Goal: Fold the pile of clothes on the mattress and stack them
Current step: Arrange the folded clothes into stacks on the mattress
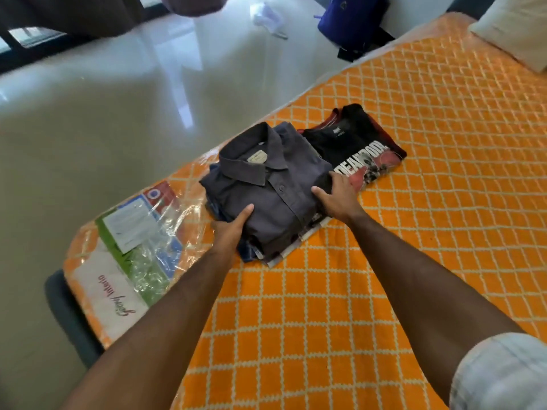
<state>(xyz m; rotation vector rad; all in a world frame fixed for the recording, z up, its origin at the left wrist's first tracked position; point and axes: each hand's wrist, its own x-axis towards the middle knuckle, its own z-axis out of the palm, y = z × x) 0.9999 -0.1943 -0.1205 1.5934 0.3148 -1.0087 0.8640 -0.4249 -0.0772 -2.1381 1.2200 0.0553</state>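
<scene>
A folded grey collared shirt [266, 187] lies on top of a stack of folded clothes [260, 250] on the orange mattress [384, 261], which carries a white diamond-grid pattern. The stack sits near the mattress edge, at roughly 10 o'clock from the frame centre. The shirt is folded into a rectangle, collar uppermost toward 11 o'clock, with a tan neck label and a buttoned placket running down its middle. Beneath it, edges of darker blue and printed white garments project at the near side.

The left hand [231, 229] grips the near-left corner of the grey shirt, thumb on top and fingers hidden under the edge. The right hand [337, 196] grips the right edge of the same shirt, thumb on top and fingers curled over the fold. The two hands are apart, one at each side of the stack.

Touching the stack at 2 o'clock lies a folded black T-shirt [355, 149] with red trim and a white-lettered graphic print. At 8 o'clock from the stack, clear plastic packaging [139, 238] with printed labels covers the mattress corner. A blue bag [352, 22] stands on the glossy floor [118, 113] at 1 o'clock.
</scene>
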